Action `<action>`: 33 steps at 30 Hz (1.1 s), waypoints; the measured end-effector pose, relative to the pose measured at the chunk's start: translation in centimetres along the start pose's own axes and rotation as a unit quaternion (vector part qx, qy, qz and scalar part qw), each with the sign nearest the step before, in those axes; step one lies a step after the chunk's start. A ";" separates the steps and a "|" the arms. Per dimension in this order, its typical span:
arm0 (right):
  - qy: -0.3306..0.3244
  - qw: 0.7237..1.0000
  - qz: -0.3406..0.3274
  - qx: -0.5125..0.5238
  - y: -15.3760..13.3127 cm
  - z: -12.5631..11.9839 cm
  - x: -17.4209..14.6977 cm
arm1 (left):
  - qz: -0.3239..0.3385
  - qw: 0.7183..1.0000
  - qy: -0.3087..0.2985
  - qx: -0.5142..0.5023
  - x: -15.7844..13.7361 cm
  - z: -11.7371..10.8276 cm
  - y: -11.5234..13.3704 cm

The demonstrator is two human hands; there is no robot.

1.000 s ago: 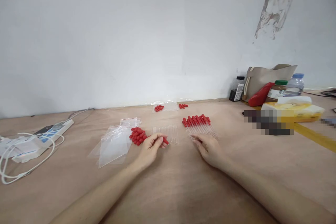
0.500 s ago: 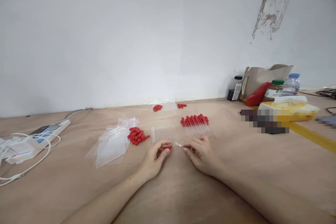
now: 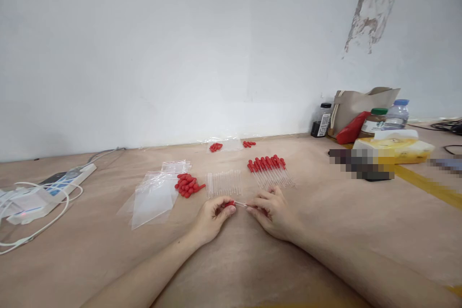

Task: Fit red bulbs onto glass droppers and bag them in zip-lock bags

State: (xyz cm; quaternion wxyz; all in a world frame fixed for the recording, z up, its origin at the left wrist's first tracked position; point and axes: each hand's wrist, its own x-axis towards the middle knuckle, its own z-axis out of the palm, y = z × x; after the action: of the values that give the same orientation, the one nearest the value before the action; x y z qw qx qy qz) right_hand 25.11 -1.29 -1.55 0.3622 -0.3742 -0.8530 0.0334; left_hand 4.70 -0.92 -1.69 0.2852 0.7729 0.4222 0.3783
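Between thumb and fingers, my left hand (image 3: 213, 218) pinches a red rubber dropper bulb (image 3: 229, 203), its mouth toward the right. My right hand (image 3: 271, 211) is closed on a clear glass dropper tube (image 3: 240, 204), whose left end meets the bulb's mouth; how far it sits inside I cannot tell. Behind my hands lies a row of bare glass tubes (image 3: 224, 183). Left of that row is a pile of loose red bulbs (image 3: 186, 186). To the right, several droppers with red bulbs fitted (image 3: 269, 166) lie side by side.
Clear zip bags (image 3: 153, 199) lie left of the bulb pile. Small groups of red bulbs (image 3: 215, 147) rest on plastic near the wall. A power strip (image 3: 50, 197) with white cables is far left; bottles, a bag (image 3: 364, 103) and a tissue pack (image 3: 411, 147) stand right.
My right hand has moved slightly left, bringing the glass tube's end from a small gap up to the red bulb. My left hand keeps its pinch.
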 end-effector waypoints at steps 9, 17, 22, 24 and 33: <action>-0.065 0.998 -0.026 -0.004 1.0 -0.7 0.4 | 0.067 0.994 -0.023 0.078 -0.4 -0.2 1.3; -0.073 0.994 -0.071 -0.040 1.1 -1.0 0.3 | 0.104 0.981 -0.068 0.147 -0.9 -0.1 1.7; -0.072 0.994 -0.072 -0.044 0.2 -0.6 -0.3 | 0.134 0.976 -0.072 0.157 -1.1 0.0 1.8; -0.069 0.995 -0.069 -0.038 0.0 -0.3 -0.4 | 0.138 0.975 -0.075 0.158 -1.1 0.0 1.8; -0.062 0.996 -0.059 -0.028 -0.1 0.3 -0.3 | 0.161 0.968 -0.088 0.171 -1.1 0.1 1.7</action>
State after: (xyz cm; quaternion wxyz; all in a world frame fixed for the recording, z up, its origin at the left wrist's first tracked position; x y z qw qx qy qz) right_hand 25.05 -1.51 -1.95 0.2991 -0.3310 -0.8949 0.0110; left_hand 5.12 -2.67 -0.84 0.1203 0.8982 0.3234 0.2723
